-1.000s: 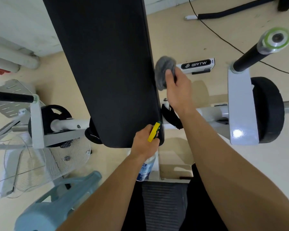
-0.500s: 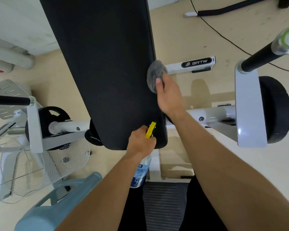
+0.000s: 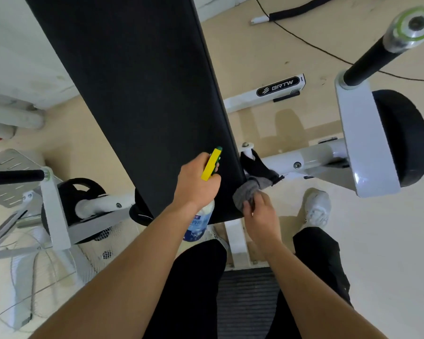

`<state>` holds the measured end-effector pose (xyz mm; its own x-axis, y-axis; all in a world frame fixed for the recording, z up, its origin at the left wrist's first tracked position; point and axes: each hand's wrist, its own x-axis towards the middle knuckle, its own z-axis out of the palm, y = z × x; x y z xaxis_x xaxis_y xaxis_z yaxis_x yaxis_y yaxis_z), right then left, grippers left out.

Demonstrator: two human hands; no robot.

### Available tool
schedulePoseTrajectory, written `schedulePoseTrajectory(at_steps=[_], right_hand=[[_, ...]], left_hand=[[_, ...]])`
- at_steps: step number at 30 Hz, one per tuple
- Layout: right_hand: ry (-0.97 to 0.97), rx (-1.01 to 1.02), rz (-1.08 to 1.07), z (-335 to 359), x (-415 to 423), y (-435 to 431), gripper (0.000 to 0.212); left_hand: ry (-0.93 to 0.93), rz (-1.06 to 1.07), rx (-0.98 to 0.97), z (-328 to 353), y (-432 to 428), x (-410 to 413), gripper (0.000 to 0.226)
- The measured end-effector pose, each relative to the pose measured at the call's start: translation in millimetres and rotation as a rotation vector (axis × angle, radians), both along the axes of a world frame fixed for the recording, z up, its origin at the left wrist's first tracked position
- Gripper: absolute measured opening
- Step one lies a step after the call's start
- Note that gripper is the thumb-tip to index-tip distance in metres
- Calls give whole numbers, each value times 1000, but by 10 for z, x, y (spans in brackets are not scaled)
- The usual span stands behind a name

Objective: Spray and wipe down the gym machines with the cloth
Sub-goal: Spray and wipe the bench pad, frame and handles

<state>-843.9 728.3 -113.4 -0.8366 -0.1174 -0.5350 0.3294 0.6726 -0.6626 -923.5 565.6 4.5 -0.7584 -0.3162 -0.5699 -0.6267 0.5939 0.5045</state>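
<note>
Bare forearms (image 3: pixel 132 265) without sleeves, loose black trousers (image 3: pixel 198 289) at six o'clock, and a white lace-up sneaker (image 3: pixel 316 209) at four o'clock.

Lower left: white wire fan guard (image 3: pixel 91 250). Left edge: white pipes (image 3: pixel 12 117) along wall. Top right: black sleeved cable (image 3: pixel 301 9). Bottom centre: dark ribbed mat (image 3: pixel 247 302).
</note>
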Motion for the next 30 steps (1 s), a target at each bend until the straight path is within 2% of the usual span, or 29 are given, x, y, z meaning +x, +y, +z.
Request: schedulePoseTrajectory(at_steps=[1, 3, 5, 8, 10, 12, 15, 17, 19, 21, 24, 26, 28, 30], right_hand=[[47, -46, -51, 94, -130, -66, 24], [171, -113, -137, 251, -418, -238, 45], [240, -95, -129, 303, -677, -397, 64], [223, 34, 75, 91, -654, -491, 65], [214, 37, 144, -128, -371, -380, 60], [102, 13, 159, -342, 12, -174, 57], [-340, -24, 238, -442, 517, 187, 46], [-470, -37, 131, -372, 744, 411, 36], [-475, -22, -95, -285, 708, 559, 37], [-414, -87, -228, -165, 441, 662, 32], [-294, -309, -337, 25, -120, 739, 17], [-252, -444, -395, 44, -408, 715, 20], [-331, -615, -507, 66, -578, 641, 25], [-505, -779, -622, 98, -650, 567, 24]], left_hand=[[10, 3, 11, 0, 35, -5, 12], [25, 3, 27, -6, 113, -1, 13], [44, 11, 59, -22, 183, 18, 9], [67, 89, 76, -63, 249, 28, 8], [74, 154, 74, -89, 288, 43, 14], [81, 170, 64, -131, 317, 71, 15], [92, 198, 63, -156, 398, 121, 14], [100, 239, 58, -199, 483, 203, 12], [83, 268, 37, -265, 584, 325, 11], [54, 284, 20, -326, 721, 487, 11], [31, 329, -6, -408, 958, 729, 12], [17, 392, -16, -441, 1110, 870, 11], [13, 429, -27, -471, 1217, 983, 10], [5, 448, -35, -509, 1296, 1081, 10]])
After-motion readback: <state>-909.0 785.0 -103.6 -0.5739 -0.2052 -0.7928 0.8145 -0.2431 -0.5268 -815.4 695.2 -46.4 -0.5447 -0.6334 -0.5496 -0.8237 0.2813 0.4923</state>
